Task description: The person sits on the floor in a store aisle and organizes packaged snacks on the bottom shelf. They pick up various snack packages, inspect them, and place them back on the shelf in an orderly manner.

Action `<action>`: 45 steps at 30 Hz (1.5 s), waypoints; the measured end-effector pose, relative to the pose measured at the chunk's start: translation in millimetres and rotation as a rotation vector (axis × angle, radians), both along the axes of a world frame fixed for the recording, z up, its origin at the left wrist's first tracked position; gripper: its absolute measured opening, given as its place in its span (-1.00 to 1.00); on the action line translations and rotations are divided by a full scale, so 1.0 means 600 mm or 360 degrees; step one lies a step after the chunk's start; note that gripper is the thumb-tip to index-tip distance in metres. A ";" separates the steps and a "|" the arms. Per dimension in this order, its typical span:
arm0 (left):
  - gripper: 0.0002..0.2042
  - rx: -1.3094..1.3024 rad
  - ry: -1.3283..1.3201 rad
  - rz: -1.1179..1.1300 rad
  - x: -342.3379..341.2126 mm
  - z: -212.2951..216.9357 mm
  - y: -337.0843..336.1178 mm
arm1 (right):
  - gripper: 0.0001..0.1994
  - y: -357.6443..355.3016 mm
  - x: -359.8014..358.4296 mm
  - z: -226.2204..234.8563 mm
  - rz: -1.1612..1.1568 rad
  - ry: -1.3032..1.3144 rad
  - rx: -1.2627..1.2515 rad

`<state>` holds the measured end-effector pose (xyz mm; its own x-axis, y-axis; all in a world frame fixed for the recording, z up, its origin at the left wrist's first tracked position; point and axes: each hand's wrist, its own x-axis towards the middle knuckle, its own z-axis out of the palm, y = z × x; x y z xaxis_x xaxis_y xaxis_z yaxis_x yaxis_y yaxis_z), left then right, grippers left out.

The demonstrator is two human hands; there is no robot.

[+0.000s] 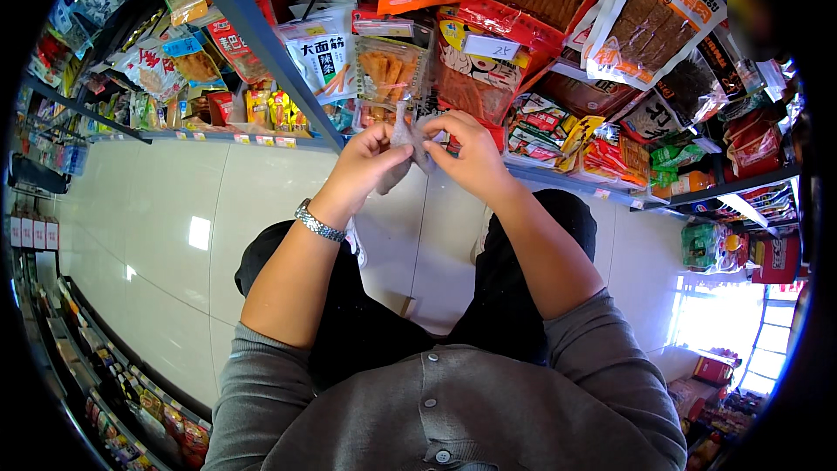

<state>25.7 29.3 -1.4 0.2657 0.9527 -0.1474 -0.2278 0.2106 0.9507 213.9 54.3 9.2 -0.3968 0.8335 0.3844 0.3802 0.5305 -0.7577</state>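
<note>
A crumpled greyish piece of thin material (404,133), cloth or plastic film, is stretched between my two hands above the shelf's front edge. My left hand (370,162) is closed on it, with the thumb pressed against the fingers. On its other side, my right hand (472,153) pinches it between thumb and fingertips. Just beyond the hands lies a clear pack of orange strips (390,70). To its left is a white snack pack (321,59). A red-and-yellow pack (471,92) with a white card lies to the right.
A dark metal shelf post (279,44) slants down left of my hands. The shelf edge (292,144) carries price tags. Brown snack packs (652,13) are piled at the far right. Pale floor tiles (161,235) spread below, with another stocked shelf (113,375) at the lower left.
</note>
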 end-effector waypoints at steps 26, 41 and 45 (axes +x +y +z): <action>-0.87 0.0129 0.0070 0.0193 -0.052 0.017 0.003 | -0.38 0.001 0.040 -0.066 0.0054 -0.0705 -0.0219; -0.77 0.0115 0.0171 0.0122 -0.054 0.041 -0.012 | -0.81 0.023 0.032 -0.037 0.0445 0.1026 -0.1184; -0.82 0.0117 0.0257 -0.0105 -0.048 0.037 -0.013 | -0.86 0.020 0.028 -0.049 0.0452 0.1217 -0.1085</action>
